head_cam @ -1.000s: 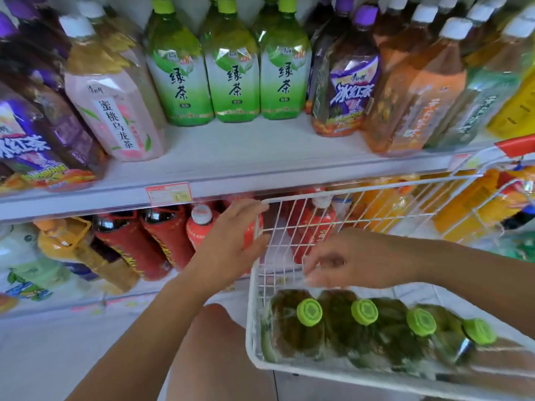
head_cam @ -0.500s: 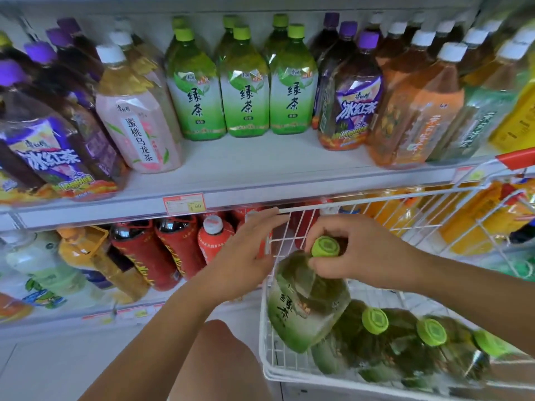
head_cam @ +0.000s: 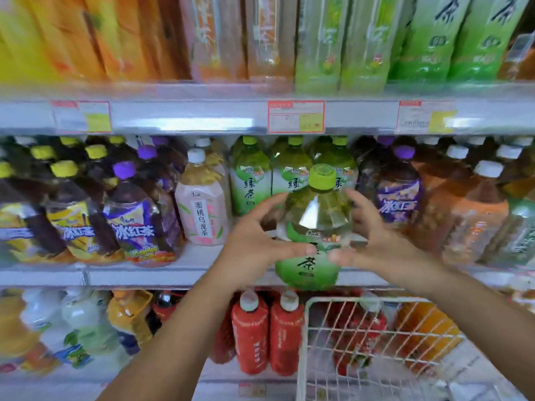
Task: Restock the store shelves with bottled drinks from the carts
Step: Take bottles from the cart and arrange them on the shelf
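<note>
A large green tea bottle [head_cam: 317, 224] with a lime cap stands upright in the air, level with the middle shelf [head_cam: 185, 274]. My left hand [head_cam: 257, 244] grips its left side and my right hand [head_cam: 376, 241] grips its right side, thumbs across the label. Right behind it on the middle shelf stand matching green tea bottles [head_cam: 250, 180]. The white wire cart [head_cam: 362, 342] sits at the lower right, below my right forearm; its contents are out of view.
Left of the green teas stand a pink peach oolong bottle [head_cam: 201, 209] and purple-capped iced tea bottles [head_cam: 136, 215]; orange bottles [head_cam: 474, 221] stand to the right. The upper shelf edge [head_cam: 295, 117] carries price tags. Red bottles [head_cam: 269, 334] fill the lower shelf.
The green tea bottle has been lifted out of the cart and raised to the middle shelf. My left hand left the cart rim and joined the right hand on the bottle. The view tilted upward.
</note>
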The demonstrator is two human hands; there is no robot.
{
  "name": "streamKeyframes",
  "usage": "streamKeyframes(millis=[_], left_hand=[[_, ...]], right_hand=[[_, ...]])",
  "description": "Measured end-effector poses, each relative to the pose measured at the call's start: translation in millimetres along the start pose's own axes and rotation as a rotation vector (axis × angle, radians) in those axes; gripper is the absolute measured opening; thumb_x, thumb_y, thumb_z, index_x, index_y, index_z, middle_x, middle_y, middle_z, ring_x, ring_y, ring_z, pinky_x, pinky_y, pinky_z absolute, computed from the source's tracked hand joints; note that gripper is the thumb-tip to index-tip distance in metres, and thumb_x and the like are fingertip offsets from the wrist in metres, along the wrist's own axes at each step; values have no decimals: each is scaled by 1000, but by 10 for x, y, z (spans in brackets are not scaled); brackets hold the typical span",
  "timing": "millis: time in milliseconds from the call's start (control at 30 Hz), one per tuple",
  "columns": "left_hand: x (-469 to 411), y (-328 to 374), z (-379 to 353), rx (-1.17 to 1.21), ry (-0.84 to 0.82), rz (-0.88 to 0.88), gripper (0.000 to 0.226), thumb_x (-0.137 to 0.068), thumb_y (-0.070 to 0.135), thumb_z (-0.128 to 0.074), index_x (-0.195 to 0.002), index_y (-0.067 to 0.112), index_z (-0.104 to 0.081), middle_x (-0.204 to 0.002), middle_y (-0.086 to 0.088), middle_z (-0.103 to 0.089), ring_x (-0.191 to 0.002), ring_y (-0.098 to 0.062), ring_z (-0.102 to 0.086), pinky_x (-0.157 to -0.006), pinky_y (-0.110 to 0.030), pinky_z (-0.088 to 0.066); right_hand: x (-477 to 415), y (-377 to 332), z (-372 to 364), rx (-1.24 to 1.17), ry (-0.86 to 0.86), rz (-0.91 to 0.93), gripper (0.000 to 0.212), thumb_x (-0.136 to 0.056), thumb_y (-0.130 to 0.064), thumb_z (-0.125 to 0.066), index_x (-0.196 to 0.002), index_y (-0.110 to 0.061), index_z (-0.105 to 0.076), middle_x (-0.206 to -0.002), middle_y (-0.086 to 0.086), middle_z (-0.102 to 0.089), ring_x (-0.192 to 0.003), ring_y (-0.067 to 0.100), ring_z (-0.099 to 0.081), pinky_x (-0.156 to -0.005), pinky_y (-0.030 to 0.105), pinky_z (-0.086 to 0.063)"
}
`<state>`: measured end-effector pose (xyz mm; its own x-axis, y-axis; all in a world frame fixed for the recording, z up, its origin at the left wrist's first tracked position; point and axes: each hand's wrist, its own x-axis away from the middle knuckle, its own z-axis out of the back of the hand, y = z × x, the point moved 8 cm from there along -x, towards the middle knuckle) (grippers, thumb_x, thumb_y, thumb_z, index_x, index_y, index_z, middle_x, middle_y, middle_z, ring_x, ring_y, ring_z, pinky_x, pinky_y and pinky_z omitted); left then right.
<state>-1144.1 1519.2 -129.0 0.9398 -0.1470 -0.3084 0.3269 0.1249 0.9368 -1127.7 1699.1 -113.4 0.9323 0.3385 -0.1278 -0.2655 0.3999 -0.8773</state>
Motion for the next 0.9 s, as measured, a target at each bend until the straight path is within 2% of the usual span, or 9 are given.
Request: streamKeyframes(millis=[67, 133, 267, 333, 400, 500, 633, 767, 900], left_hand=[[-151, 23, 150, 5, 39, -23, 85, -47, 27, -96, -122, 40, -59, -121, 13, -68, -116, 0, -60, -95, -26, -51], [-285, -8, 235, -28, 35, -12, 89, -50, 29, -94, -130, 33, -56, -131, 13, -62, -123, 4, -54, -104, -31, -47], [-418, -244, 490, -127, 83, 25, 91, -60, 34, -92, -139, 24, -48, -130, 17, -61, -122, 2, -54, -110, -38, -43], [-390, -395, 655, -213, 164, 77, 102, -59, 47, -90, -145, 21, -41, -133, 9, -60, -124, -6, -56, -108, -37, -44], [-258, -497, 794, -273, 204, 103, 96, -63, 37, -90, -144, 19, -42, -127, 1, -63, -114, -10, -61, -100, -28, -47], [-21, -619, 918, -465, 158, 58, 61, -71, 28, -86, -126, 19, -61, -106, 6, -66, -94, -1, -61, -86, -14, -45], [154, -904, 1013, -793, 83, 23, 58, -64, 70, -64, -105, 30, -73, -98, 13, -67, -92, -8, -58, -83, -32, -50], [204, -992, 1014, -876, 164, -17, 38, -67, 71, -55, -76, 39, -72, -75, 18, -61, -80, 0, -49, -72, -30, -37], [184, -990, 1009, -882, 176, -39, 33, -68, 69, -59, -71, 38, -71, -69, 21, -58, -79, -5, -54, -74, -37, -44]], right_hand=[[-189, 128, -223, -51, 37, -11, 97, -58, -48, -85, -129, -59, -19, -134, -24, -46, -122, -3, -48, -86, 13, -46], [-448, 221, -275, -108, 168, 23, 80, -67, -33, -86, -129, -47, -37, -126, -21, -57, -110, -4, -57, -79, 11, -50], [-936, 409, -518, -168, 185, 26, 86, -58, -40, -88, -135, -28, -48, -122, -8, -66, -112, 11, -62, -96, 44, -51], [-1086, 469, -633, -171, 185, 25, 89, -57, -43, -86, -135, -26, -48, -123, -7, -65, -113, 12, -61, -98, 45, -50], [-1227, 521, -686, -138, 211, -12, 100, -51, -59, -81, -139, -31, -44, -129, -7, -60, -118, 12, -57, -101, 43, -48], [-1435, 574, -763, 2, 215, -63, 106, -46, -75, -74, -139, -43, -37, -137, 1, -47, -125, 20, -49, -106, 45, -42], [-1586, 522, -812, 60, 271, -2, 78, -69, -54, -76, -137, -31, -45, -128, -2, -51, -119, 18, -50, -104, 37, -42], [-1644, 572, -809, 98, 354, 28, 78, -61, -70, -67, -127, -29, -55, -118, -5, -64, -109, 14, -60, -95, 40, -51], [-1617, 555, -824, 80, 303, -18, 73, -69, -54, -75, -132, -23, -52, -126, 1, -57, -116, 19, -56, -100, 41, -47]])
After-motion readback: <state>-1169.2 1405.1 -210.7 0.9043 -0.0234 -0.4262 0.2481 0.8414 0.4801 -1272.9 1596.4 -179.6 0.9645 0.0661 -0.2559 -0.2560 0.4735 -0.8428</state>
